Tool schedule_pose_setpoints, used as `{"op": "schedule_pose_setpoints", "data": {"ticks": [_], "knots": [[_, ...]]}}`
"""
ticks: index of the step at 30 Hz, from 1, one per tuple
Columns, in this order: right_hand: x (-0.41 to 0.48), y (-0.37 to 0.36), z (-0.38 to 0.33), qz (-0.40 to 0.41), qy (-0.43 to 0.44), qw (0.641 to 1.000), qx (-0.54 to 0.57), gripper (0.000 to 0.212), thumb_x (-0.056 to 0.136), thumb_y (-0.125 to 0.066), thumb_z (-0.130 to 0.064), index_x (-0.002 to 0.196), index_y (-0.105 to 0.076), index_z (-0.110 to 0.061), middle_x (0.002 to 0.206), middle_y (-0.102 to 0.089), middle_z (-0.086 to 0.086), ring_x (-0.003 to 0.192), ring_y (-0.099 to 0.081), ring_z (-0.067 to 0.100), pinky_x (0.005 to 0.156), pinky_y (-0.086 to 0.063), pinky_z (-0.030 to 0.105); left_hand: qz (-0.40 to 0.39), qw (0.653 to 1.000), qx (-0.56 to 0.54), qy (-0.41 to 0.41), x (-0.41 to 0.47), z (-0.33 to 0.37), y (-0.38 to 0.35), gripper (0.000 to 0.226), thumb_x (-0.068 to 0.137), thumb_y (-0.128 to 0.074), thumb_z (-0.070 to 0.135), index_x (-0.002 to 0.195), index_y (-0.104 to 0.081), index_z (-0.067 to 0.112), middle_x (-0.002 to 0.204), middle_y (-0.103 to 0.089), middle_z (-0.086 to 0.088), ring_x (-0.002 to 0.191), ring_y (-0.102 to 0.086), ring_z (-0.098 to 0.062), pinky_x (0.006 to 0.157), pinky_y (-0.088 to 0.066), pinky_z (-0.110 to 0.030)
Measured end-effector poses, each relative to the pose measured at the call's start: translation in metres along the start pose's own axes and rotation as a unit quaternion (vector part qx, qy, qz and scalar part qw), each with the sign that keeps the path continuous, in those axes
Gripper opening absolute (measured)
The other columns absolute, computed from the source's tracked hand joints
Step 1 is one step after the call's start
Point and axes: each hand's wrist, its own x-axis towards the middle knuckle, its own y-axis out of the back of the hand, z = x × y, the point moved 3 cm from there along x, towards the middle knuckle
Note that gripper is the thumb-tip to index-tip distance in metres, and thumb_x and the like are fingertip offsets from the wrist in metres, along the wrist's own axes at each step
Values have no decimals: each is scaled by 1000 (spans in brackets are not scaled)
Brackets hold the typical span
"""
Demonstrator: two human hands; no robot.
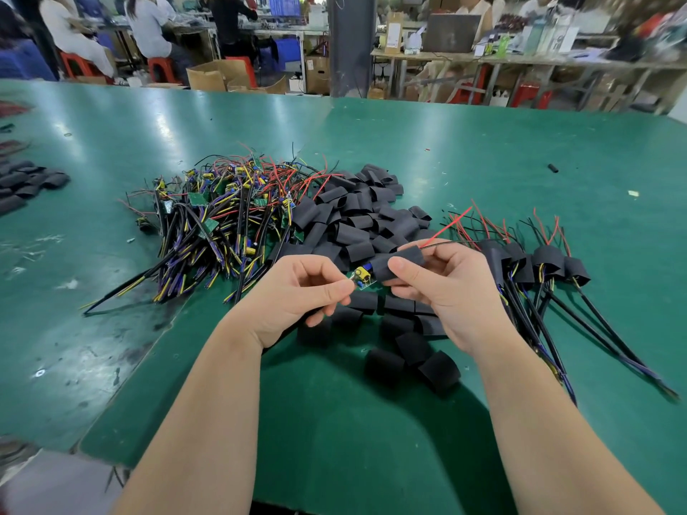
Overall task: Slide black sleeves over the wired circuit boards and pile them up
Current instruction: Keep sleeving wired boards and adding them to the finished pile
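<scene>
A worker at a green table (483, 161) slides a black sleeve (403, 262) over a wired circuit board (362, 279), the step caught about halfway. The board's far end is inside the sleeve, while its near end, carrying a yellow part and a blue part, shows bare between the two hands. The left hand (297, 295) pinches the exposed end of the board between thumb and forefinger. The right hand (442, 291) grips the sleeve, thumb and fingers curled round it. A red wire (448, 225) and a thin black one come out of the sleeve's far mouth, pointing away to the right. The piece is held in the air above the table, over a scatter of loose sleeves (409, 351). The next move, by the look of it, calls for drawing the sleeve along until the whole board is covered, with the thin leads kept clear of the mouth so they do not bunch. The piece would then go on the finished pile (542, 265) just to the right, where sleeved boards lie with their cables fanned toward the worker. To the left sits a tangle of bare boards (223, 210) with purple, yellow, black and red wires. Behind the hands lies a heap of empty sleeves (357, 213), so much of the job appears to be left.
</scene>
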Motion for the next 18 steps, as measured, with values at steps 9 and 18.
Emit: {"op": "schedule_pose_setpoints", "data": {"ticks": [9,18], "knots": [[-6,-16,4,-75,-59,991,95,32,66,-71,-17,96,-67,-5,84,-73,11,63,-70,15,59,-56,22,-37,999,-6,33,0,-3,-3,11,75,-67,16,66,-65,10,57,-61,-2,45,-46,-10,38,-35,-17],[-7,-19,13,-102,-30,994,-4,31,66,-80,-21,96,-72,-19,98,-73,13,83,-69,24,71,-58,28,-18,995,22,92,0,-6,3,16,80,-65,3,64,-62,4,61,-63,-9,44,-46,-11,36,-33,-18]]}}
